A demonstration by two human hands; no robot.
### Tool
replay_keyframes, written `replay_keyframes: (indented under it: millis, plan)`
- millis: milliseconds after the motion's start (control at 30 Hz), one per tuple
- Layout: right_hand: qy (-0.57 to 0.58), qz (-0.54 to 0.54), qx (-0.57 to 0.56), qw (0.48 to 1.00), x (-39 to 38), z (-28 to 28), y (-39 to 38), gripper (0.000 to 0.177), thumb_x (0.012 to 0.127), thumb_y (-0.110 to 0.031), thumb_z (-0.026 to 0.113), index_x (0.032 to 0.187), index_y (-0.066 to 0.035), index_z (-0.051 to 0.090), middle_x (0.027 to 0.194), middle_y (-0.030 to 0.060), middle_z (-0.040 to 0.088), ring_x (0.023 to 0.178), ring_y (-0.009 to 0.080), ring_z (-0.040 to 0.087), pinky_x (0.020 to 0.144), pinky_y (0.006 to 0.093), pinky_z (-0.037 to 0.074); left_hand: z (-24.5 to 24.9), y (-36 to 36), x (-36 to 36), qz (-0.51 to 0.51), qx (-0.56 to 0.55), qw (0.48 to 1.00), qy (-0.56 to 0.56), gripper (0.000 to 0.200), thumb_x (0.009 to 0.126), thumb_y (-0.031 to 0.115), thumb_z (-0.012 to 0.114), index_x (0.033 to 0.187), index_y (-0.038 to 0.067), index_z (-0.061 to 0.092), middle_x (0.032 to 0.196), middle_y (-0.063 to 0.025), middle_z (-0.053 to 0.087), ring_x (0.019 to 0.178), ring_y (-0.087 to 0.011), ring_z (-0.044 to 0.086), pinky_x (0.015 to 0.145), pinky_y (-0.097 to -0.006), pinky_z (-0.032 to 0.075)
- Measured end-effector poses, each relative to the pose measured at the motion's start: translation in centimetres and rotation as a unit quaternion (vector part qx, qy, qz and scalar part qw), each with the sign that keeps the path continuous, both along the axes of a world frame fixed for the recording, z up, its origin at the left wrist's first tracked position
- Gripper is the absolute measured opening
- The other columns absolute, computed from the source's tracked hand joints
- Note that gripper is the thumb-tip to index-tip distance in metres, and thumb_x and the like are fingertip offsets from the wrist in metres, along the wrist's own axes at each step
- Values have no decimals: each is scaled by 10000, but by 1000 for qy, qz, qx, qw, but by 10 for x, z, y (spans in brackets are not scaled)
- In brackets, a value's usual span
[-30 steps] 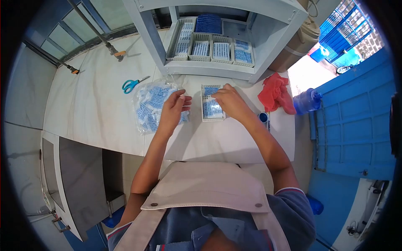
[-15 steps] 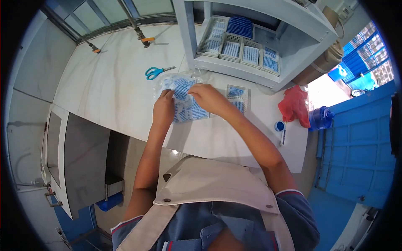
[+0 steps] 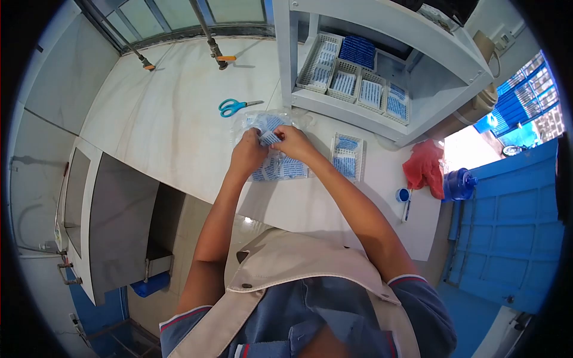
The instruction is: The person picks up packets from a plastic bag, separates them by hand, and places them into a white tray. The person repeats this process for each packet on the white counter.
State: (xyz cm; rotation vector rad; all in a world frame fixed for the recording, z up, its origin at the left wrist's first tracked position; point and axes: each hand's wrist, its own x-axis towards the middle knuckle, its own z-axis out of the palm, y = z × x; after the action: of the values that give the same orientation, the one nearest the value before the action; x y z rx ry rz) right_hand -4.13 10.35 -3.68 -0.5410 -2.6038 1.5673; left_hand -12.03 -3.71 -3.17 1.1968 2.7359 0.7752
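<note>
My left hand [image 3: 249,154] and my right hand [image 3: 293,143] meet over a clear plastic bag [image 3: 280,174] full of white sachets with blue print. Between my fingertips is a small blue-and-white printed sachet [image 3: 270,138], pinched from both sides. Its lower edge overlaps the sachets beneath, so its full outline is hard to make out. Just right of my right hand stands a small white basket [image 3: 360,161] with similar sachets in it. Beyond the bag lie scissors [image 3: 234,107] with turquoise handles.
A white shelf unit [image 3: 382,126] at the back holds several baskets of sachets. On the right are a red plastic bag [image 3: 425,169], a blue-filled cap [image 3: 403,195], a pen-like item [image 3: 407,210] and a blue water jug [image 3: 458,184]. Pipes with orange valve handles [image 3: 225,58] rise at the back left.
The view has shifted, so the scene sits slightly lower and further right. My hands have drawn closer together, and the sachet between my fingers is tilted differently.
</note>
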Motion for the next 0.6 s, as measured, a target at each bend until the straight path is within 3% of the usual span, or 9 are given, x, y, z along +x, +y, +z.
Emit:
replay_keyframes:
  millis: [67, 167, 233, 267, 367, 433, 467, 500, 600]
  plan:
    - [52, -25, -39, 998, 1, -11, 2, 288, 688, -85, 720, 947, -18, 615, 931, 165, 659, 852, 313, 633, 730, 372, 488, 3, 3, -5, 27, 31, 989, -146, 385, 721, 119, 608, 1075, -22, 557, 1037, -216, 598, 880, -398, 609, 761, -421, 491]
    - [38, -8, -7, 999, 8, -4, -3, 264, 704, -85, 711, 938, -29, 602, 892, 157, 662, 830, 300, 638, 714, 363, 490, 11, 9, -18, 34, -35, 978, -202, 380, 683, 139, 600, 1014, -48, 596, 1031, -264, 603, 893, -399, 610, 791, -408, 477]
    - [55, -15, -104, 993, 8, -2, -6, 233, 721, -10, 674, 931, -36, 578, 797, 73, 625, 716, 138, 574, 613, 289, 457, 22, 9, -19, 40, -9, 963, -266, 377, 675, 164, 625, 983, -52, 604, 1009, -273, 608, 895, -388, 615, 789, -404, 475]
    - [56, -17, -104, 993, 8, -1, -5, 233, 721, -10, 674, 931, -36, 578, 797, 73, 625, 716, 138, 574, 613, 289, 457, 26, 10, -19, 46, 15, 943, -329, 378, 666, 190, 650, 952, -56, 612, 988, -282, 613, 896, -377, 619, 787, -399, 472]
    - [29, -27, -138, 990, 10, 2, -9, 230, 735, -8, 654, 946, -56, 577, 773, 59, 613, 688, 125, 564, 591, 292, 451, 33, 6, -9, 14, -36, 965, -259, 325, 686, 173, 674, 921, -44, 622, 905, -249, 634, 863, -368, 622, 754, -400, 470]
    - [72, 21, 50, 996, 10, -8, -15, 243, 739, -8, 642, 969, -62, 584, 756, 52, 608, 637, 113, 552, 563, 284, 445, 21, -1, -5, -13, -7, 969, -246, 307, 694, 167, 688, 903, -47, 620, 839, -226, 628, 802, -335, 617, 715, -385, 466]
    - [73, 21, 50, 996, 10, -10, -15, 243, 739, -8, 642, 969, -62, 584, 756, 52, 608, 637, 113, 552, 563, 284, 445, 15, -5, -4, -40, 23, 971, -235, 291, 702, 160, 703, 885, -50, 618, 774, -203, 623, 740, -302, 612, 677, -370, 463]
    - [63, 12, -8, 998, 10, -9, -15, 228, 755, -12, 640, 974, -44, 583, 753, 48, 608, 631, 105, 547, 560, 271, 443, 18, -8, -3, -40, 22, 971, -234, 291, 702, 160, 703, 885, -50, 618, 774, -203, 623, 740, -302, 612, 677, -370, 463]
    - [69, 3, -137, 988, 7, -5, -11, 192, 789, -27, 636, 972, -8, 581, 761, 37, 611, 643, 91, 546, 570, 243, 442, 31, -17, 3, 3, 25, 969, -247, 200, 756, 124, 690, 827, -45, 610, 681, -105, 595, 617, -175, 541, 600, -310, 434]
